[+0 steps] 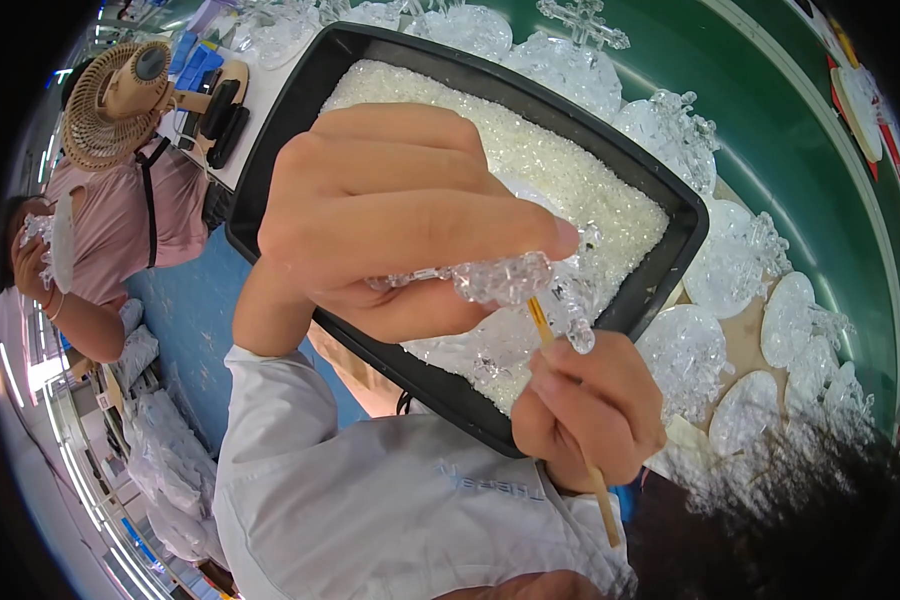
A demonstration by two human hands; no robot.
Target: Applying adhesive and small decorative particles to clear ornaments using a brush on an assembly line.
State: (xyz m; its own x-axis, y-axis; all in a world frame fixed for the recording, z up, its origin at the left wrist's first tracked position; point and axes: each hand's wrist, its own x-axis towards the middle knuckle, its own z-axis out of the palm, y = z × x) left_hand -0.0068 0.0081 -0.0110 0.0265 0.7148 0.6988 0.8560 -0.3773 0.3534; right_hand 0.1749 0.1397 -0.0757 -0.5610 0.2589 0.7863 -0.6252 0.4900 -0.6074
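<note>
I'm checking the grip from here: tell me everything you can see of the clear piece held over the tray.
The clear piece looks like knobbly transparent plastic or glass, with glittering branch-like arms. It lies roughly level above the black tray of white granules. The left hand pinches it between thumb and fingers; the right hand holds a thin wooden stick against its underside.

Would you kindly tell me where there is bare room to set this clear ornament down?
Bare green surface lies beyond the row of clear ornaments, toward the far right edge. A tan strip shows between ornaments. The black tray is full of clear granules, and ornaments crowd its right side.
</note>
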